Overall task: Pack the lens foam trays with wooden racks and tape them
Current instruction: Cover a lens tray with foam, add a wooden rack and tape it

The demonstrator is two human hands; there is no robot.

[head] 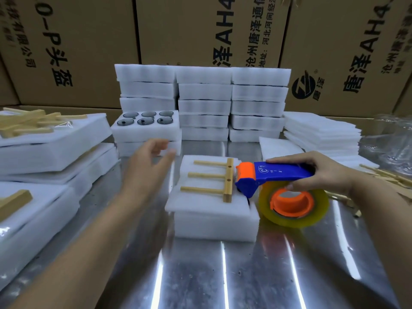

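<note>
1. Steel table [223,275] nearest me, reflective. Bare strip in front of the centre foam tray [214,224]; that tray is my reference for everything below.
2. Cardboard cartons [200,30] wall off the far side behind it.
3. Foam tray stacks [231,103] stand behind it, in front of the cartons. An open tray [145,134] holding six dark lenses [142,121] sits behind-left.
4. Foam sheets [321,130] are piled behind-right, with loose racks [388,177] well to the right.
5. Centre foam tray itself: mid-table, capped with a foam sheet, open room at its front and left sides.
6. Tape dispenser [278,173]: at its right edge, nose just beside the rack's crossbar. I can't confirm contact with the foam. The roll hangs off the right side.
7. Right hand [330,172]: right of the tray, fingers wrapped round the dispenser handle. Nearer hand for the move.
8. Left hand [149,161]: hovering behind-left of the tray, fingers spread, holding nothing, motion-blurred.
9. Wooden rack [229,180]: flat on the tray top. Crossbar runs front-to-back near the right edge, three pegs point left.
10. My read: the tape pull goes right-to-left along the peg axis, over the crossbar. Run-out past the left edge looks free; the open tray is the closest obstacle.
</note>
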